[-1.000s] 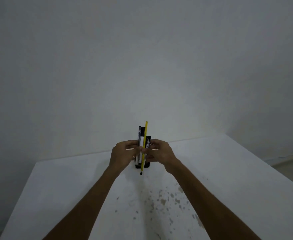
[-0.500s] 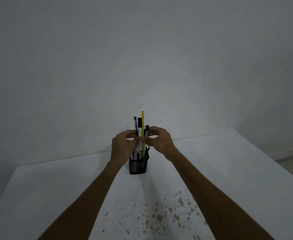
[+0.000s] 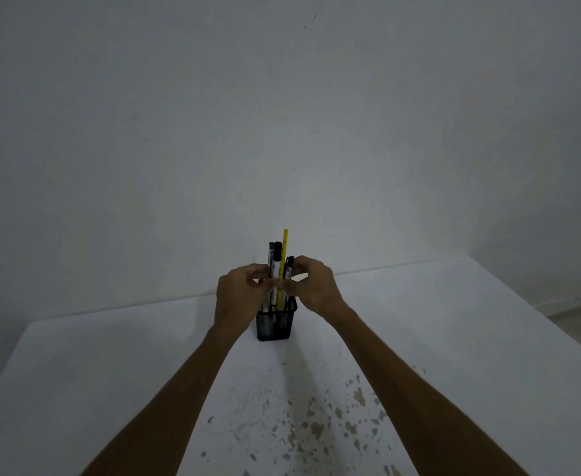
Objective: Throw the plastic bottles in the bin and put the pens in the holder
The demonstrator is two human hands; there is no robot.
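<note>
I see the slim pens and a thin yellow pencil standing upright in the black wire-mesh holder on the white, paint-flecked tabletop. My left hand and right hand each pinch the bundle in a fingertip grip.

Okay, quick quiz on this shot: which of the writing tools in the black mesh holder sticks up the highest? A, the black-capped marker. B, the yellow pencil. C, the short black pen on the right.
B: the yellow pencil tops the others standing in the black mesh holder.
</note>
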